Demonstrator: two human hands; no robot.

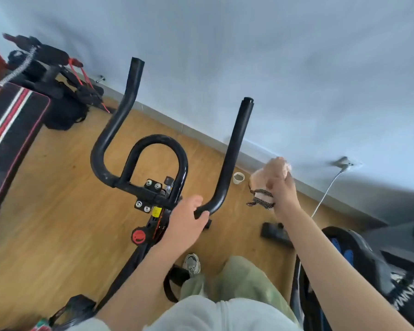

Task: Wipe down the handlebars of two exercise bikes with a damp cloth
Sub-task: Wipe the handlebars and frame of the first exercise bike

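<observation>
- The left hand point(188, 217) has its grip closed around the black handlebars point(234, 149), at the low bend where the right-side bar curves out from the centre clamp; the thumb lies over the top of the tube and the fingers wrap under it.
- The right hand point(281, 187) is raised clear of the bars, to the right of that same upright bar and not touching it; its grip is bunched tight on a pale pink cloth point(264, 185).
- The cloth is crumpled into a wad against the palm, with a dark patterned edge or strap trailing from its lower left side.
- The handlebars form two long horns rising away from the person, with a smaller closed loop point(158, 158) between them; bolts point(153, 183) show on the clamp plate at the loop's base.
- Below the clamp, a red knob point(138, 236) sits on the bike's frame.
- A small cup point(238, 177) stands on the wooden floor point(58, 199) near the wall, seen between the right-side bar and the cloth.
- A white cable point(328, 189) runs down from a wall socket at the right.
- At the far right a second machine point(359, 259) with blue parts and white lettering stands just beside the person's right arm.
- A padded bench point(10, 130) with red and white stripes lies at the left edge.
</observation>
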